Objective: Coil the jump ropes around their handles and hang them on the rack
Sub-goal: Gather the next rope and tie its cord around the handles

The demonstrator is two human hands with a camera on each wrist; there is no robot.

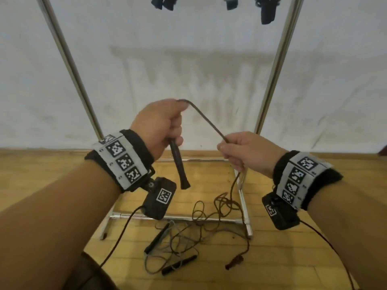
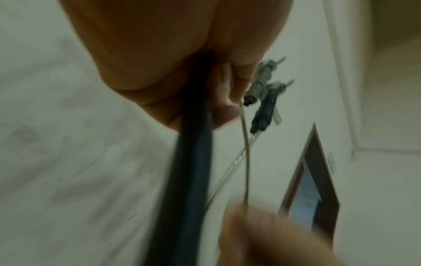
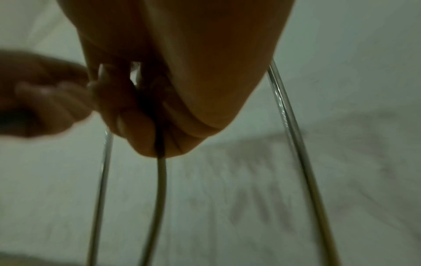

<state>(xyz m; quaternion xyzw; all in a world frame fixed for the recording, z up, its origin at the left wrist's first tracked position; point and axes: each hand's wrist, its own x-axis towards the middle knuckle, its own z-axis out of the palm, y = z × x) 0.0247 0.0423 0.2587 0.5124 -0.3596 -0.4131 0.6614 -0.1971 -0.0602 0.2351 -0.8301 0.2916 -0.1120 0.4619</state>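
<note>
My left hand [image 1: 167, 124] grips a dark jump rope handle [image 1: 179, 166] that points down from the fist; in the left wrist view the handle [image 2: 189, 171] runs down from the palm. Its thin cord [image 1: 205, 120] leaves the top of the fist and slants down to my right hand [image 1: 236, 151], which pinches it. Below that hand the cord [image 3: 159, 189] hangs to the floor, ending at the rope's other handle [image 1: 234, 262]. A second rope with dark handles [image 1: 157, 237] lies tangled on the floor. Coiled ropes [image 1: 268, 9] hang from the top of the metal rack [image 1: 272, 80].
The rack's chrome uprights [image 1: 71, 65] stand on either side of my hands, with its base bars [image 1: 245, 206] on the wooden floor. A white sheet [image 1: 188, 59] hangs behind. A cable runs from each wrist camera.
</note>
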